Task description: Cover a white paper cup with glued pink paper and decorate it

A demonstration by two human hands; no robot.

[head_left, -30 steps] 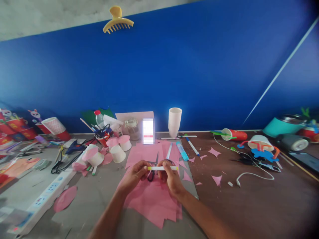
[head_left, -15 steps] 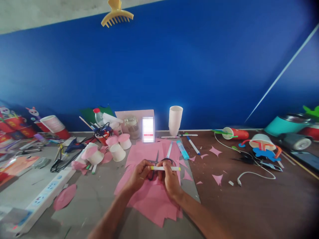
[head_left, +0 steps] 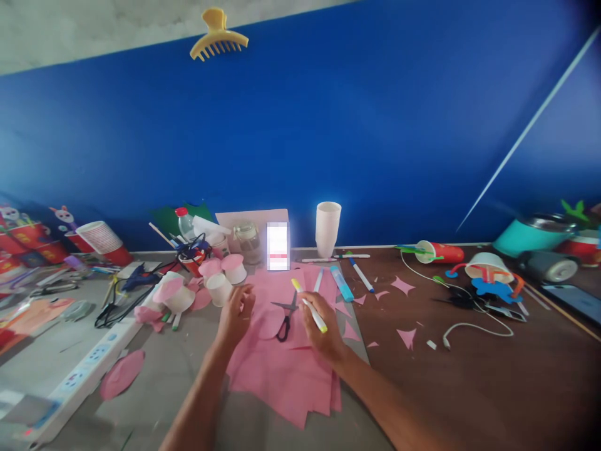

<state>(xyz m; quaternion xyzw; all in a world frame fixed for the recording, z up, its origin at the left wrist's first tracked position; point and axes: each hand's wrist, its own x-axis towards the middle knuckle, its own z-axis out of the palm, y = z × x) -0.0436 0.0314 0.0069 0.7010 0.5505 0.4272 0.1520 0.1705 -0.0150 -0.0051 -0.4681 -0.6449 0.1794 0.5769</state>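
Two hands worked over the pink paper: the right hand gripped a yellow-tipped marker, the left hand hovered loose, empty. Pinning the sheet would have steadied marking.

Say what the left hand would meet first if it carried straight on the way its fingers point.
The left hand points up and away across the table. First in line is probably the white paper cup lying just beyond its fingertips, though depth is hard to judge from this view.
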